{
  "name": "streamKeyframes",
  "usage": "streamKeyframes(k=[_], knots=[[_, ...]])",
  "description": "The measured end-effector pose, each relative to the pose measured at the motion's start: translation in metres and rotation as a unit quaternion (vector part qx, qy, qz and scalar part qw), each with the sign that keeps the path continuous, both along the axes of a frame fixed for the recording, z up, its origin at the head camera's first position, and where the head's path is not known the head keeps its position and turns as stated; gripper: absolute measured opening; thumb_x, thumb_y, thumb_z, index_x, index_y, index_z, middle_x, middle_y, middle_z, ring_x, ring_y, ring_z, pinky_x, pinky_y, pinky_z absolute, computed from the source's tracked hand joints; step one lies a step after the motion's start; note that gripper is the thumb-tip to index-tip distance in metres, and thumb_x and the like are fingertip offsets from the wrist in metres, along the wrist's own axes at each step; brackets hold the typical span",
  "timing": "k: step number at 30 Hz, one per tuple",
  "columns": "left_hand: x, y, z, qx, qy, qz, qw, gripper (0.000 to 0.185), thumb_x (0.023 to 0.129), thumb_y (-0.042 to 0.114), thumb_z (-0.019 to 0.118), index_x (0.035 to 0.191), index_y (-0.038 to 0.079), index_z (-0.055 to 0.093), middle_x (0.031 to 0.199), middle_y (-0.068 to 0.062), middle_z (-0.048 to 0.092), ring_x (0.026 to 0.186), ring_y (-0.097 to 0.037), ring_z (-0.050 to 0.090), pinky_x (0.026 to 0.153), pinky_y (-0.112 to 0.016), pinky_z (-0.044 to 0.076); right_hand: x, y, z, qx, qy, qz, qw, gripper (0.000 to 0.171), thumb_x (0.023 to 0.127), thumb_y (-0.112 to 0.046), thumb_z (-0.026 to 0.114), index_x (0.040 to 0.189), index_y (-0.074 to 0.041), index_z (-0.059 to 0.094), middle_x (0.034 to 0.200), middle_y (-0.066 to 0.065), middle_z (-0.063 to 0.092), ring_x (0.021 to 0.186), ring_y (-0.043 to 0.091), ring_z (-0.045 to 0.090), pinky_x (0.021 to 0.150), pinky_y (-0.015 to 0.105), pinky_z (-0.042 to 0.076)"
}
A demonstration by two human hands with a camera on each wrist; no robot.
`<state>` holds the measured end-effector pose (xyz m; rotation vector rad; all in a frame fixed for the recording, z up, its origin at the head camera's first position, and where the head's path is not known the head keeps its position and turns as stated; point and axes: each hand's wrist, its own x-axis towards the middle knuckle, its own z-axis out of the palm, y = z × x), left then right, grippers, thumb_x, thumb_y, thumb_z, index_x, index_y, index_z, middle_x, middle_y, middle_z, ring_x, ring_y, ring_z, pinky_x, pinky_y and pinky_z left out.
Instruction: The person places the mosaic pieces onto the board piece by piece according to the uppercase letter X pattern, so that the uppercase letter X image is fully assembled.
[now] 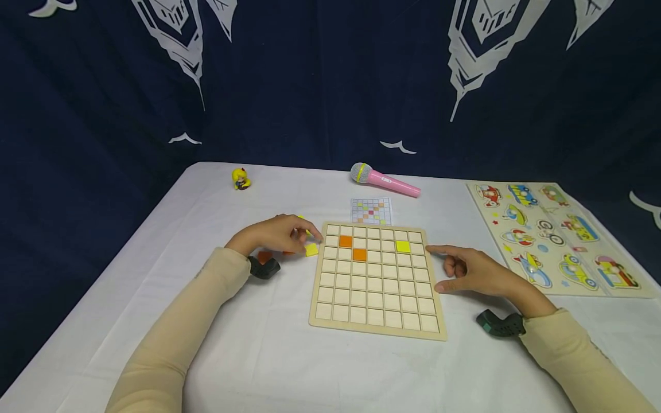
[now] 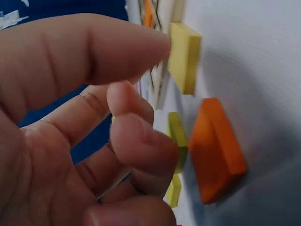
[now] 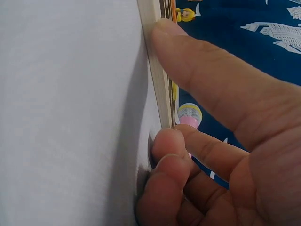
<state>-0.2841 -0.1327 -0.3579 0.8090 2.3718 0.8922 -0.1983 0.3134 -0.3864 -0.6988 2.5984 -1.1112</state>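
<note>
Your right hand (image 1: 477,272) braces the board (image 1: 377,281) edge, fingers loose; your left hand (image 1: 279,234) hovers, loosely curled and holding nothing, over loose tiles. Pinch the yellow tile (image 1: 311,249) next.

Right hand (image 3: 221,141) lying on the white tablecloth (image 3: 66,117), its thumb (image 3: 188,61) pressing against the edge of the wooden board (image 3: 157,80), the curled fingers (image 3: 171,150) resting just beside that edge. A pink microphone (image 3: 189,114) and a yellow figurine (image 3: 184,14) are showing beyond, against dark blue patterned cloth (image 3: 244,23).
</note>
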Motion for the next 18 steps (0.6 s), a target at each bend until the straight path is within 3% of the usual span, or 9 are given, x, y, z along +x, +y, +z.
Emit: streamKeyframes(k=[6, 9, 12, 15, 18], knots=[[0.0026, 0.0026, -0.0015, -0.038, 0.018, 0.025, 0.9988, 0.046, 0.085, -0.003, 0.074, 0.129, 0.012, 0.077, 0.096, -0.003, 0.059, 0.067, -0.014, 0.048, 0.065, -0.027, 0.039, 0.0004, -0.0002, 0.0001, -0.001, -0.002, -0.001, 1.0, 0.079, 0.086, -0.009, 0.091, 0.15, 0.013, 0.052, 0.088, 0.001, 0.052, 0.071, 0.009, 0.045, 0.062, 0.027, 0.039], [0.0038, 0.0032, -0.0015, -0.046, 0.026, 0.022, 0.9984, 0.042, 0.086, -0.001, 0.078, 0.126, 0.011, 0.077, 0.093, -0.002, 0.059, 0.073, -0.015, 0.05, 0.07, -0.028, 0.041, 0.0006, -0.0004, 0.0006, 0.0, -0.004, -0.002, 1.0, 0.079, 0.086, -0.009, 0.091, 0.151, 0.013, 0.052, 0.088, 0.001, 0.052, 0.071, 0.009, 0.044, 0.062, 0.027, 0.039], [0.0034, 0.0029, -0.0033, -0.043, 0.03, 0.015, 0.9985, 0.038, 0.087, 0.0, 0.079, 0.124, 0.011, 0.078, 0.089, -0.001, 0.059, 0.079, -0.016, 0.052, 0.076, -0.031, 0.042, 0.0007, -0.0006, 0.0008, 0.001, -0.003, -0.003, 1.0, 0.079, 0.086, -0.009, 0.091, 0.15, 0.013, 0.052, 0.088, 0.001, 0.053, 0.071, 0.009, 0.045, 0.062, 0.027, 0.039], [0.0022, 0.002, -0.0053, -0.042, 0.04, 0.009, 0.9983, 0.034, 0.087, 0.003, 0.08, 0.12, 0.01, 0.078, 0.084, 0.0, 0.057, 0.078, -0.015, 0.052, 0.096, -0.038, 0.042, 0.0009, -0.0007, 0.0013, 0.0, -0.003, -0.002, 1.0, 0.079, 0.086, -0.01, 0.092, 0.15, 0.013, 0.052, 0.088, 0.001, 0.053, 0.071, 0.009, 0.045, 0.061, 0.027, 0.039], [0.0025, 0.0012, -0.005, -0.045, 0.046, 0.012, 0.9979, 0.03, 0.087, 0.004, 0.083, 0.115, 0.01, 0.079, 0.08, 0.001, 0.055, 0.074, -0.014, 0.05, 0.097, -0.042, 0.041, 0.0013, -0.0009, 0.0021, 0.0, -0.002, -0.003, 1.0, 0.079, 0.086, -0.011, 0.092, 0.15, 0.012, 0.052, 0.088, 0.0, 0.053, 0.071, 0.008, 0.045, 0.061, 0.027, 0.039]])
